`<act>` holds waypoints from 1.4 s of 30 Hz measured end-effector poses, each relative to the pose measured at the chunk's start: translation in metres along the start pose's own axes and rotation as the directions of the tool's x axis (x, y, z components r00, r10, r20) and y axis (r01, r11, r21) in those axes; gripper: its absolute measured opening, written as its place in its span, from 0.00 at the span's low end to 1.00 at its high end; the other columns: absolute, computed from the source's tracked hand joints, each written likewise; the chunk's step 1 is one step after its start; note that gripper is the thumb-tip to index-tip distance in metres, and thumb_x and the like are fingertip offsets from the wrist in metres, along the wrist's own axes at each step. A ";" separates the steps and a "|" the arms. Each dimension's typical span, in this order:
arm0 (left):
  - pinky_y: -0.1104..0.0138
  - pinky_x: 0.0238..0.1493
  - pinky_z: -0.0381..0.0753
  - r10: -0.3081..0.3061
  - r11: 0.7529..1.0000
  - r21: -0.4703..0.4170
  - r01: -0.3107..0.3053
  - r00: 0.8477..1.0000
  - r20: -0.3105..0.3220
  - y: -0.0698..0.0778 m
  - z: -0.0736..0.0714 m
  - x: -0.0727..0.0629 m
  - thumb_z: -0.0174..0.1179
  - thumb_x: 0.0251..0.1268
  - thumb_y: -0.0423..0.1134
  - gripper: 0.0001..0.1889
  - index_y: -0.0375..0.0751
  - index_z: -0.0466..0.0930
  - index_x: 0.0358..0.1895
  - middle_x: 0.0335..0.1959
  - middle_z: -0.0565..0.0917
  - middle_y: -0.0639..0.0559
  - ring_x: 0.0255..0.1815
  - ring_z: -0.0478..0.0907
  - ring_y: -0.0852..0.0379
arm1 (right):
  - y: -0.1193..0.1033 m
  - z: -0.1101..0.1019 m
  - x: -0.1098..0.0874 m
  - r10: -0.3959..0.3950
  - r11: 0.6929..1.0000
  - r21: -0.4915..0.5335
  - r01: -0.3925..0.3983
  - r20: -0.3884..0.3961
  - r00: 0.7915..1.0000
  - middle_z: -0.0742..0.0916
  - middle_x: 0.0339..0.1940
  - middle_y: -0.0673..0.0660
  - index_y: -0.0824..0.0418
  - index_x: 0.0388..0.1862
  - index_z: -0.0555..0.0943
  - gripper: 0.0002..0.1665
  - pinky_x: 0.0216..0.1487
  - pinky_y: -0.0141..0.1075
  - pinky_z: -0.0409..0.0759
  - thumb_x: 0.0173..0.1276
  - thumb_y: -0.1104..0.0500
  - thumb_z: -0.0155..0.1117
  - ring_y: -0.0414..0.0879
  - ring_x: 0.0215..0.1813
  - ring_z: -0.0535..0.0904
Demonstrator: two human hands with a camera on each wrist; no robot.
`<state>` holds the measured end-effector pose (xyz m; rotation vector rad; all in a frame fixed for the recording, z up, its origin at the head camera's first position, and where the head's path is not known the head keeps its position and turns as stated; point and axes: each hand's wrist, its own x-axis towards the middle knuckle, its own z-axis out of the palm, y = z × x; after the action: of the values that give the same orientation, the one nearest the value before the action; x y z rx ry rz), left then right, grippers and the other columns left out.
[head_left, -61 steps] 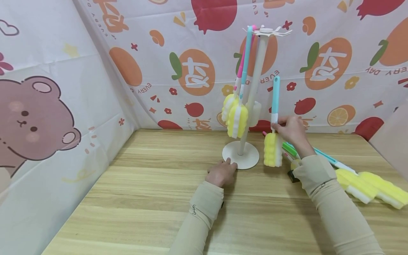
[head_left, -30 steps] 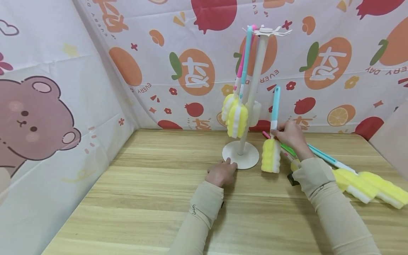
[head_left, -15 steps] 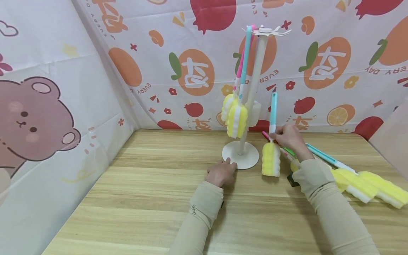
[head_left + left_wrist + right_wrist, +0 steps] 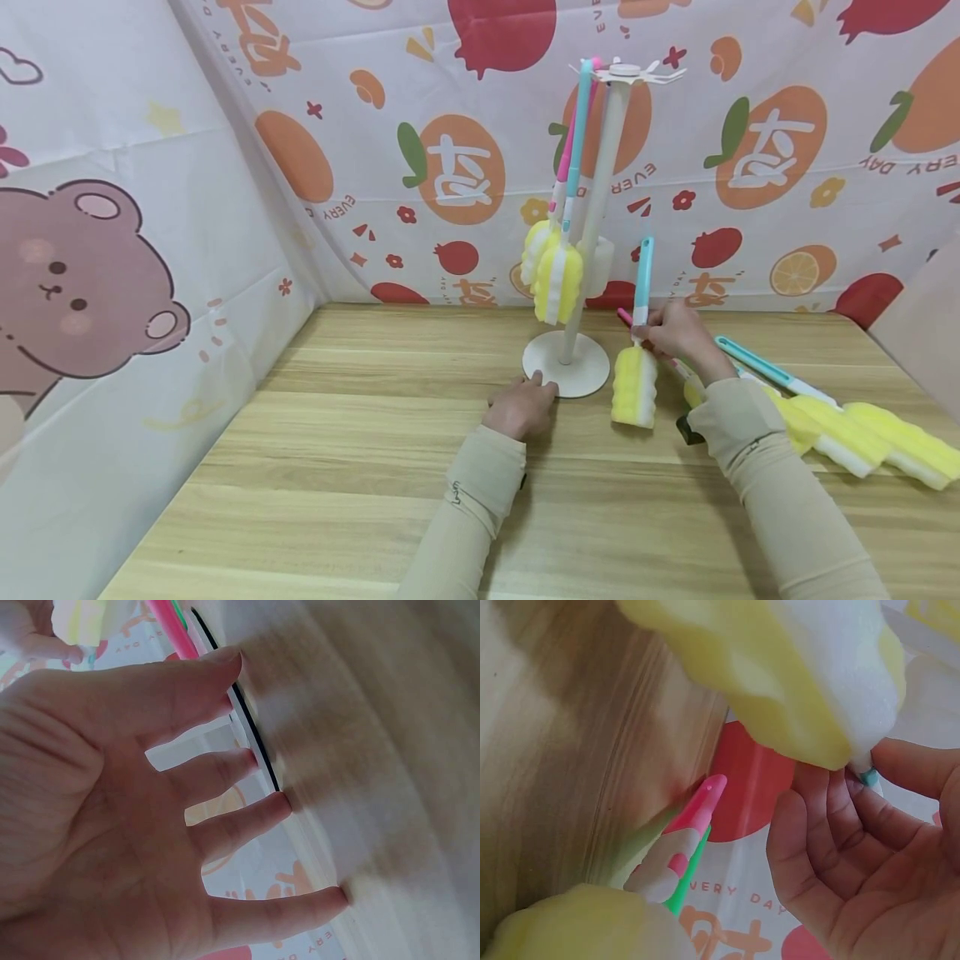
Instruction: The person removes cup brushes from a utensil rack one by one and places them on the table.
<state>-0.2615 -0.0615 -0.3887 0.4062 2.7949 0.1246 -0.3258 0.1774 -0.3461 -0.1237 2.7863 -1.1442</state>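
My right hand [image 4: 678,333] pinches a sponge bottle brush [image 4: 633,387] at its white neck, below the light-blue handle. The brush stands nearly upright, its yellow-and-white sponge head [image 4: 780,667] down over the table, just right of the stand. A white stand [image 4: 592,371] has a round base, a tall pole and a ring of hooks on top. My left hand [image 4: 520,408] rests fingertips on the base's near edge and the table; in the left wrist view its fingers are spread [image 4: 247,919]. Two brushes [image 4: 558,287], one blue-handled and one pink-handled, hang from the hooks.
Several more sponge brushes [image 4: 847,433] lie in a pile to the right, partly behind my right forearm. Among them show a blue handle [image 4: 765,362], a pink handle [image 4: 694,810] and a green handle [image 4: 688,881]. A white piece [image 4: 600,267] hangs behind the pole. A printed cloth backs the table.
My right hand has lowered the blue-handled brush toward the table, drifting slightly left. The left hand stays on the stand's base, and the hanging brushes have not moved.
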 end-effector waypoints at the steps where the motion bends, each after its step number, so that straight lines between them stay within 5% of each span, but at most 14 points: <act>1: 0.35 0.55 0.75 0.000 1.000 -0.002 0.000 1.000 -0.001 0.000 0.000 0.000 0.55 0.76 0.36 0.20 0.48 0.76 0.67 0.75 0.67 0.47 0.70 0.68 0.44 | 0.001 0.000 0.000 0.004 1.000 0.003 -0.004 0.006 1.000 0.84 0.24 0.56 0.76 0.41 0.84 0.15 0.29 0.35 0.81 0.74 0.62 0.62 0.44 0.25 0.78; 14: 0.35 0.54 0.75 -0.001 1.000 -0.008 0.001 1.000 0.002 0.000 0.000 0.000 0.57 0.73 0.35 0.21 0.48 0.75 0.67 0.76 0.67 0.47 0.70 0.68 0.44 | 0.005 0.004 0.001 0.087 0.996 -0.004 -0.087 0.085 0.993 0.86 0.33 0.63 0.77 0.48 0.82 0.18 0.42 0.43 0.86 0.76 0.59 0.61 0.46 0.29 0.81; 29: 0.34 0.54 0.75 0.005 1.000 -0.012 -0.005 1.000 -0.003 0.000 0.000 0.001 0.56 0.75 0.35 0.20 0.48 0.76 0.67 0.75 0.68 0.46 0.70 0.68 0.43 | 0.011 0.009 0.003 0.113 0.993 0.016 -0.116 0.138 0.984 0.85 0.33 0.62 0.78 0.51 0.80 0.19 0.41 0.42 0.86 0.76 0.60 0.60 0.46 0.29 0.80; 42: 0.33 0.54 0.75 0.006 1.000 0.000 -0.006 1.000 -0.002 -0.001 0.001 0.002 0.58 0.73 0.34 0.21 0.48 0.76 0.67 0.75 0.67 0.46 0.70 0.68 0.43 | 0.017 0.019 0.004 0.128 0.992 -0.027 -0.125 0.157 0.979 0.83 0.28 0.59 0.75 0.39 0.82 0.13 0.35 0.39 0.86 0.74 0.62 0.62 0.45 0.28 0.79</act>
<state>-0.2628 -0.0616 -0.3905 0.4153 2.7953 0.1267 -0.3275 0.1758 -0.3717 -0.0364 2.6240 -1.0331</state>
